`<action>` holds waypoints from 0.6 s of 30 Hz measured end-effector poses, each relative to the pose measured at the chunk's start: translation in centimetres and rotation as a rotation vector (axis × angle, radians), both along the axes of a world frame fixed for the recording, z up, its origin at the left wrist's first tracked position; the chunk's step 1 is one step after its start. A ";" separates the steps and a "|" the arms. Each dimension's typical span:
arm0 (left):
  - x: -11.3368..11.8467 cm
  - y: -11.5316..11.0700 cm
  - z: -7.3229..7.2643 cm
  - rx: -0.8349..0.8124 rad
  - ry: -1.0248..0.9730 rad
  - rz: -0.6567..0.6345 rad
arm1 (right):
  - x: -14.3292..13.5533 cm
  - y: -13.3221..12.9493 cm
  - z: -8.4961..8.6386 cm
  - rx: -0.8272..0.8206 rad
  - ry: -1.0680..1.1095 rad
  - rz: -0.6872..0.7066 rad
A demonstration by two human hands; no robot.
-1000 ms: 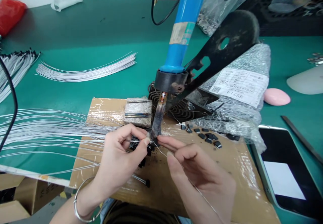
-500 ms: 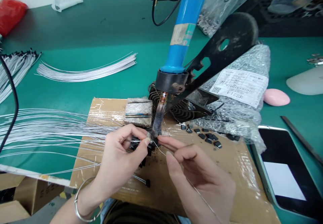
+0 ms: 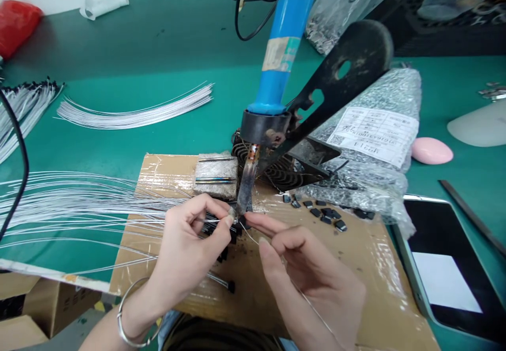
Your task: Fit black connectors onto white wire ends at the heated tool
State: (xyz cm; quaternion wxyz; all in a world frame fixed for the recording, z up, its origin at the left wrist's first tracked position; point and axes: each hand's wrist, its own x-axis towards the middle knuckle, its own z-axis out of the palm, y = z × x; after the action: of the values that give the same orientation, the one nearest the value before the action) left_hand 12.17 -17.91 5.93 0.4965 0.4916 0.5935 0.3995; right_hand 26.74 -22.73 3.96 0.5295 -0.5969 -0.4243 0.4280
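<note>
My left hand (image 3: 193,240) pinches the end of a thin white wire between thumb and fingers, just below the tip of a blue-handled soldering iron (image 3: 276,50). The iron leans tip-down in a black metal holder (image 3: 340,77). My right hand (image 3: 312,272) holds a thin silvery solder wire (image 3: 312,303) between thumb and fingers; the wire's end reaches the iron's tip. A small black part (image 3: 242,219) sits at the right fingertips, partly hidden. Many white wires (image 3: 87,203) run in from the left onto a tape-covered cardboard sheet (image 3: 379,266).
Small black parts (image 3: 326,212) lie on the cardboard, right of the iron. Beyond them are a labelled plastic-wrapped package (image 3: 373,135), a phone (image 3: 454,277) and a pink egg-shaped object (image 3: 432,151). A second white wire bundle (image 3: 134,113) lies at the back left.
The soldering iron and its holder have shifted slightly left in view. Both hands keep nearly the same place and grip.
</note>
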 end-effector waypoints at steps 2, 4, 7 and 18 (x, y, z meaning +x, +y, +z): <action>0.0 0.0 0.0 -0.003 0.003 -0.001 | 0.0 0.0 0.0 0.001 -0.015 -0.002; 0.0 0.0 0.0 -0.003 0.006 -0.002 | 0.0 0.1 0.0 -0.001 -0.018 -0.006; 0.1 0.0 0.1 0.003 0.005 -0.002 | -0.1 0.0 -0.1 -0.002 -0.008 -0.005; 0.1 0.1 0.2 0.020 -0.014 0.011 | 0.0 0.0 -0.1 0.007 -0.046 0.005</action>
State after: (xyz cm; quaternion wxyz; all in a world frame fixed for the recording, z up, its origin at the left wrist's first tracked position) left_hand 12.30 -17.84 6.10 0.4937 0.4904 0.5886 0.4115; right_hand 26.74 -22.69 3.91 0.5209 -0.6037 -0.4392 0.4140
